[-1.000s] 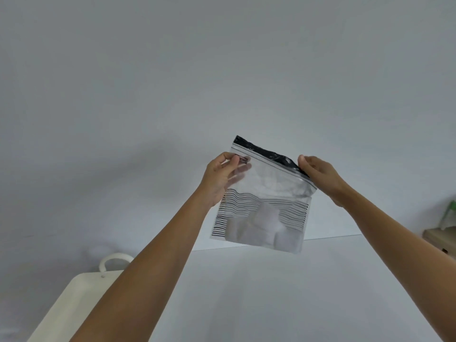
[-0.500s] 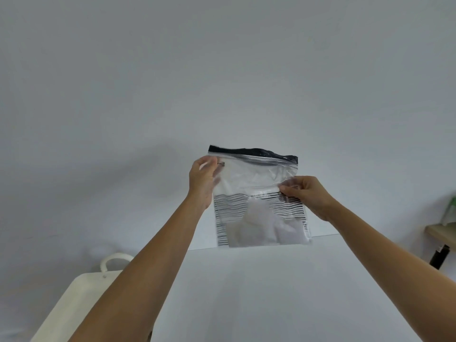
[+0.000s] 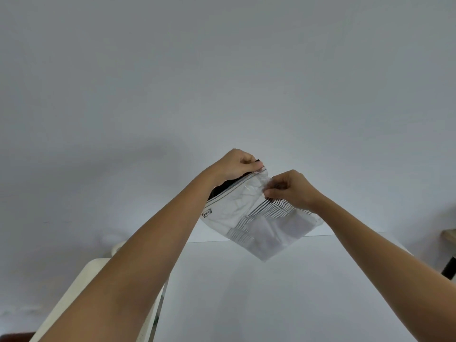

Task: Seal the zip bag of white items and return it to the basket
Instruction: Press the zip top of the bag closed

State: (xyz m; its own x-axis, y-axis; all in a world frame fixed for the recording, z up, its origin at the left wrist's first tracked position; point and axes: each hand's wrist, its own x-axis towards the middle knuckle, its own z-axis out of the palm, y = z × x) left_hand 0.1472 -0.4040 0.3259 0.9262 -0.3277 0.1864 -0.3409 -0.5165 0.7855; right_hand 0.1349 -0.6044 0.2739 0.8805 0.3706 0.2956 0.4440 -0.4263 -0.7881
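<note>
I hold a clear zip bag (image 3: 249, 213) with black stripes and a black top band in the air above the white table (image 3: 271, 292). White items (image 3: 278, 230) lie in its lower part. The bag is tilted, its zip strip running up to the right. My left hand (image 3: 237, 165) pinches the top edge at the upper corner. My right hand (image 3: 291, 188) pinches the bag's side just below, at the striped area. The cream basket (image 3: 98, 275) sits at the lower left, mostly hidden behind my left forearm.
A plain grey wall fills the background. A wooden shelf edge (image 3: 449, 234) with a dark leg shows at the far right. The table's far edge runs behind the bag.
The bag has tilted so its top band slopes up to the right. My left hand moved right along the top edge; my right hand came in close beside it.
</note>
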